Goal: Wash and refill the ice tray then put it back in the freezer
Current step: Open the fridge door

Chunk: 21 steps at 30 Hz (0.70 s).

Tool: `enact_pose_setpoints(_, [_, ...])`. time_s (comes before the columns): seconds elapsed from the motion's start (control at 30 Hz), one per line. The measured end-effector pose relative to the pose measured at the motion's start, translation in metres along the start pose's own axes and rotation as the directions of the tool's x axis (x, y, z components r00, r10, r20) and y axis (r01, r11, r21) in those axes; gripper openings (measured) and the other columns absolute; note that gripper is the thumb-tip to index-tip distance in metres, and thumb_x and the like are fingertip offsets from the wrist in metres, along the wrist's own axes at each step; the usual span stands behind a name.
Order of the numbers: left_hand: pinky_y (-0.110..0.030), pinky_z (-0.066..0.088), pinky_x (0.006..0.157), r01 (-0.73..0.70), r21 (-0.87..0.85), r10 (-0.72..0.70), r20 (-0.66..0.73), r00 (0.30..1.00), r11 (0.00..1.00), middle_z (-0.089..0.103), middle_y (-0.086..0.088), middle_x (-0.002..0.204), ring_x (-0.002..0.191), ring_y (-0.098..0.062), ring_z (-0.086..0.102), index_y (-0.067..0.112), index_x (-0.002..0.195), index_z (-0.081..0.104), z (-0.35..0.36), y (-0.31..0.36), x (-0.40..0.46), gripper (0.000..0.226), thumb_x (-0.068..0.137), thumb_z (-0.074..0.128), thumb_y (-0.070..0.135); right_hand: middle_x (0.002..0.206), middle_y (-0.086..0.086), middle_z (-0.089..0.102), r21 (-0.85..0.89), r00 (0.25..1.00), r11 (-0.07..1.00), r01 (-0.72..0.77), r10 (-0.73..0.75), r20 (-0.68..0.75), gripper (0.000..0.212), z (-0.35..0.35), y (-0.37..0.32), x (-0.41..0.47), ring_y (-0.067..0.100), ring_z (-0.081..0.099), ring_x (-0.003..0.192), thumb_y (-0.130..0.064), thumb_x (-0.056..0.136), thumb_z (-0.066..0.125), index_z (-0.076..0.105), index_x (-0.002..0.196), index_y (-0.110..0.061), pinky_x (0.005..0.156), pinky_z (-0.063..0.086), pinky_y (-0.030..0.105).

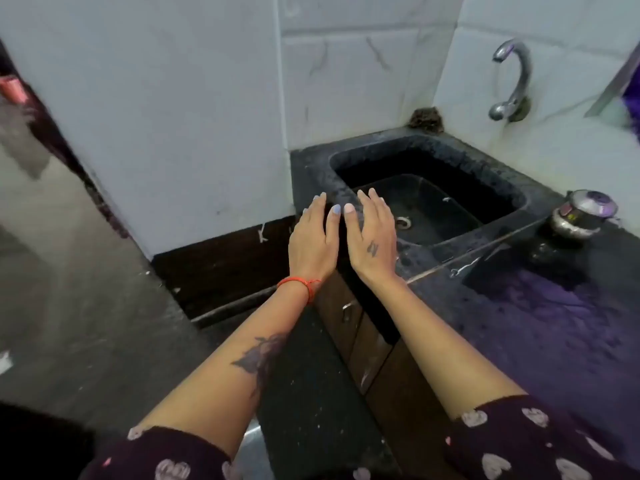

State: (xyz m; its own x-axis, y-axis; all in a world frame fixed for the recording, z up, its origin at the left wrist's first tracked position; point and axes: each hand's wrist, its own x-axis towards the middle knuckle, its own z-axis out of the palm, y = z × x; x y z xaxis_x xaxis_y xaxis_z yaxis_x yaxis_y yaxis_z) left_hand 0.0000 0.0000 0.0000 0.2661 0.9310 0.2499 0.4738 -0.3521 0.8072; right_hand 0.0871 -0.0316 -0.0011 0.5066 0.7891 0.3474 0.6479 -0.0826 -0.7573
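Left hand (312, 237): fingers straight and relaxed, palm down, holding nothing; red thread bracelet (298, 285) on the wrist. Right hand (372, 235) just beside it, thumbs close together, fingers likewise extended, nothing grasped. Both hover at the near-left corner of the black sink (519, 199). Ice tray: cannot be seen anywhere in view. Sink basin shows only a drain (402, 222). Metal tap (512, 81) on the tiled wall at far right. Steel pot (581, 214) stands on the dark counter (540, 313), right of the sink
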Motion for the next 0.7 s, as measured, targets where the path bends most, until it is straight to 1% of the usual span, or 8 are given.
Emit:
enact_pose_setpoints(0.07, [-0.035, 0.022, 0.114, 0.02, 0.041, -0.019, -0.022, 1.0, 0.999, 0.039, -0.003, 0.151, 0.14, -0.019, 0.033, 0.015, 0.145, 0.036, -0.01, -0.01, -0.009, 0.05, 0.102, 0.03, 0.038, 0.153, 0.007, 0.033, -0.01, 1.0, 1.0, 0.005, -0.005, 0.004, 0.05, 0.01, -0.003, -0.012, 0.021, 0.021, 0.144, -0.04, 0.099, 0.036, 0.043, 0.141, -0.013, 0.119, 0.016, 0.04])
enact_pose_setpoints(0.1, [-0.036, 0.024, 0.114, 0.029, 0.05, -0.028, -0.023, 0.999, 0.998, 0.04, -0.004, 0.15, 0.14, -0.02, 0.034, 0.014, 0.145, 0.037, -0.014, -0.017, -0.015, 0.05, 0.102, 0.031, 0.038, 0.152, 0.007, 0.034, -0.018, 1.0, 1.0, 0.0, 0.0, 0.024, 0.051, 0.016, -0.004, -0.021, 0.021, 0.023, 0.144, -0.042, 0.099, 0.035, 0.044, 0.14, -0.013, 0.119, 0.017, 0.04])
enact_pose_setpoints(0.17, [-0.038, 0.029, 0.114, 0.057, 0.046, -0.056, -0.021, 0.998, 0.997, 0.04, -0.005, 0.15, 0.14, -0.021, 0.033, 0.014, 0.145, 0.037, -0.022, -0.03, -0.028, 0.05, 0.102, 0.031, 0.038, 0.152, 0.007, 0.035, -0.013, 0.997, 1.0, -0.018, 0.019, 0.078, 0.051, 0.026, -0.006, -0.039, 0.021, 0.023, 0.144, -0.042, 0.099, 0.034, 0.044, 0.14, -0.013, 0.119, 0.017, 0.04])
enact_pose_setpoints(0.27, [-0.037, 0.027, 0.116, 0.112, 0.047, -0.111, -0.028, 0.993, 0.993, 0.037, -0.006, 0.151, 0.142, -0.022, 0.03, 0.014, 0.145, 0.036, -0.029, -0.05, -0.049, 0.05, 0.101, 0.033, 0.038, 0.153, 0.006, 0.034, -0.033, 0.988, 0.999, -0.019, 0.024, 0.154, 0.048, 0.039, -0.007, -0.064, 0.021, 0.021, 0.145, -0.038, 0.101, 0.036, 0.043, 0.141, -0.013, 0.119, 0.017, 0.042])
enact_pose_setpoints(0.4, [-0.039, 0.025, 0.117, 0.185, 0.086, -0.184, -0.023, 0.983, 0.979, 0.033, -0.005, 0.154, 0.144, -0.023, 0.026, 0.016, 0.147, 0.032, -0.038, -0.074, -0.077, 0.051, 0.101, 0.034, 0.039, 0.154, 0.005, 0.032, -0.083, 0.962, 0.997, -0.011, 0.034, 0.272, 0.047, 0.059, -0.002, -0.097, 0.02, 0.019, 0.145, -0.038, 0.101, 0.034, 0.041, 0.142, -0.015, 0.119, 0.017, 0.042])
enact_pose_setpoints(0.57, [-0.039, 0.025, 0.116, 0.285, 0.151, -0.285, -0.021, 0.958, 0.947, 0.031, -0.006, 0.155, 0.144, -0.023, 0.024, 0.016, 0.147, 0.031, -0.051, -0.101, -0.105, 0.052, 0.101, 0.035, 0.039, 0.153, 0.006, 0.034, -0.104, 0.916, 0.994, 0.041, 0.004, 0.402, 0.045, 0.084, 0.003, -0.125, 0.02, 0.021, 0.145, -0.034, 0.101, 0.035, 0.042, 0.141, -0.014, 0.119, 0.018, 0.042])
enact_pose_setpoints(0.7, [-0.042, 0.027, 0.116, 0.386, 0.175, -0.378, -0.077, 0.922, 0.906, 0.031, -0.006, 0.154, 0.144, -0.022, 0.026, 0.016, 0.147, 0.031, -0.06, -0.123, -0.122, 0.051, 0.101, 0.036, 0.037, 0.151, 0.008, 0.036, -0.083, 0.842, 0.989, 0.12, -0.057, 0.537, 0.045, 0.105, 0.009, -0.136, 0.022, 0.024, 0.144, -0.034, 0.101, 0.036, 0.043, 0.14, -0.013, 0.118, 0.02, 0.043])
